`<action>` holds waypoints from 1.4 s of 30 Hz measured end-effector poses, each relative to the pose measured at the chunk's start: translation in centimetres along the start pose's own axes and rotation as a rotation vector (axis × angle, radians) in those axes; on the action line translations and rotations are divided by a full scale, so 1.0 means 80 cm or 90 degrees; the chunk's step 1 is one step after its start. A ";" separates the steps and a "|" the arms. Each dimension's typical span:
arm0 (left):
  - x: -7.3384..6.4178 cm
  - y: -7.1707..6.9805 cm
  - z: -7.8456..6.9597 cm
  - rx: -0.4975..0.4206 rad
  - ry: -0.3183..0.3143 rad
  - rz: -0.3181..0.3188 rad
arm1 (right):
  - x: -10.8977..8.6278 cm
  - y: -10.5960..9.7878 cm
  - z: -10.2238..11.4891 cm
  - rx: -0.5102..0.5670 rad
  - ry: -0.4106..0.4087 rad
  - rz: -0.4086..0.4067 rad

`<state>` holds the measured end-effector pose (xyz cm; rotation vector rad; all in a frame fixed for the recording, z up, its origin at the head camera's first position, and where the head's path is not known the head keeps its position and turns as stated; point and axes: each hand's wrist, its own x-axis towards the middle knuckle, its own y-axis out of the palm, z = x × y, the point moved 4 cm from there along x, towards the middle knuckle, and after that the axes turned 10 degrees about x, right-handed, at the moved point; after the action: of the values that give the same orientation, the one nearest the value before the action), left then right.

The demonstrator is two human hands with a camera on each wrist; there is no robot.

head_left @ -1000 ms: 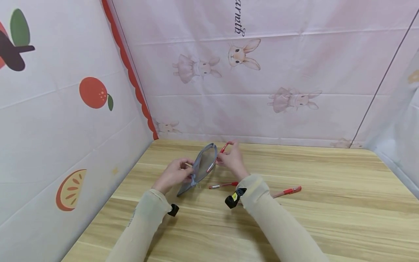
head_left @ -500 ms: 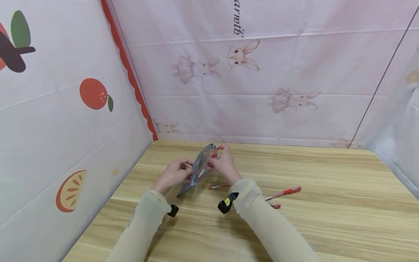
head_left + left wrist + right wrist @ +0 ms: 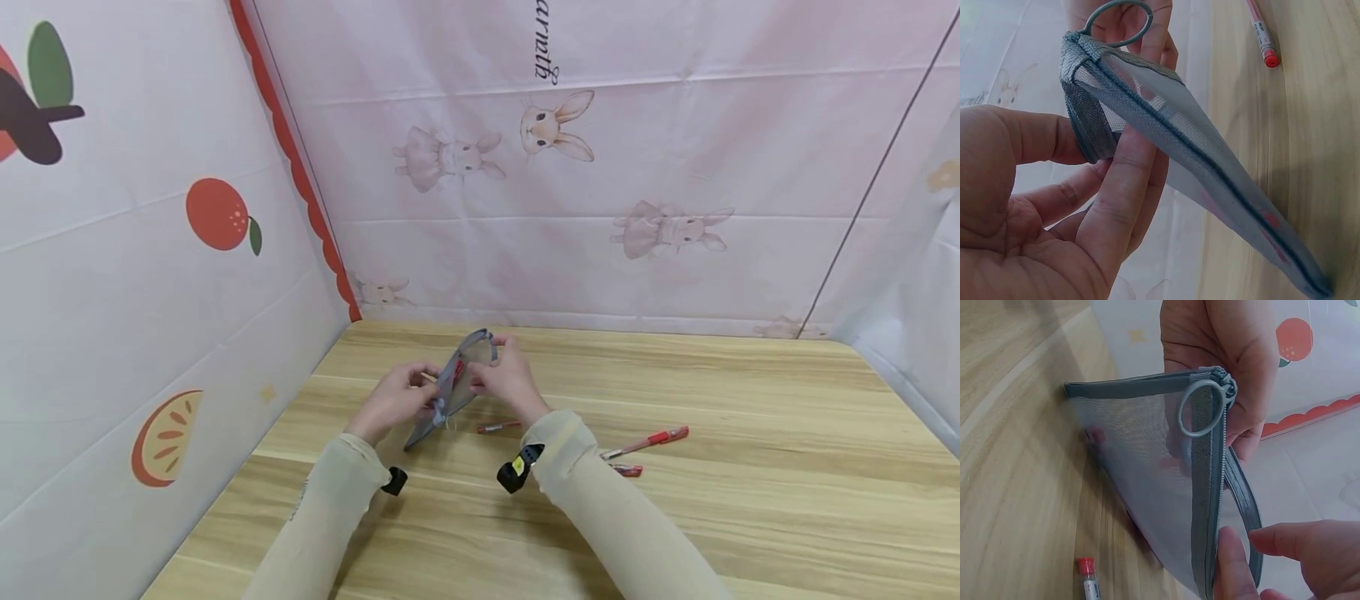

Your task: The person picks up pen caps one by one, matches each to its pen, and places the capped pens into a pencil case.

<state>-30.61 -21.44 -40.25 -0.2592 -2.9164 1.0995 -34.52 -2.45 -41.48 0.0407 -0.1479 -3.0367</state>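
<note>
My left hand [image 3: 401, 398] pinches the zip edge of a grey-blue mesh zip pouch [image 3: 467, 398], which stands tilted with its mouth apart. In the left wrist view, thumb and fingers hold the pouch's rim [image 3: 1088, 125] near the zip ring [image 3: 1119, 22]. A red pen [image 3: 459, 369] lies inside, its red end at the mouth; more red shows blurred through the mesh [image 3: 1129, 437]. My right hand [image 3: 512, 379] is at the mouth, fingers loosely bent and without a pen. In the right wrist view, its thumb and finger [image 3: 1233, 565] are beside the rim.
On the wooden table [image 3: 750, 500], one red pen [image 3: 498, 428] lies below the pouch. Two more, a red-capped pen [image 3: 648, 442] and another red pen [image 3: 628, 471], lie beside the right forearm. A printed cloth [image 3: 637, 150] hangs behind the table.
My right hand has moved left with a red pen, put it into the pouch and let it go. My left hand has kept its hold on the pouch.
</note>
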 end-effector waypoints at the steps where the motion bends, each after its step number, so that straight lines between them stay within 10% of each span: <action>1: 0.000 0.000 0.000 0.001 0.001 -0.001 | -0.001 0.000 0.001 0.000 0.000 0.000; 42: 0.002 0.005 -0.001 -0.017 0.010 0.016 | -0.027 -0.056 0.018 -0.055 0.051 0.048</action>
<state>-30.73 -21.07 -40.51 -0.3043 -2.9235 1.0562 -32.85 2.32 -40.44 0.1464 -0.0113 -2.9575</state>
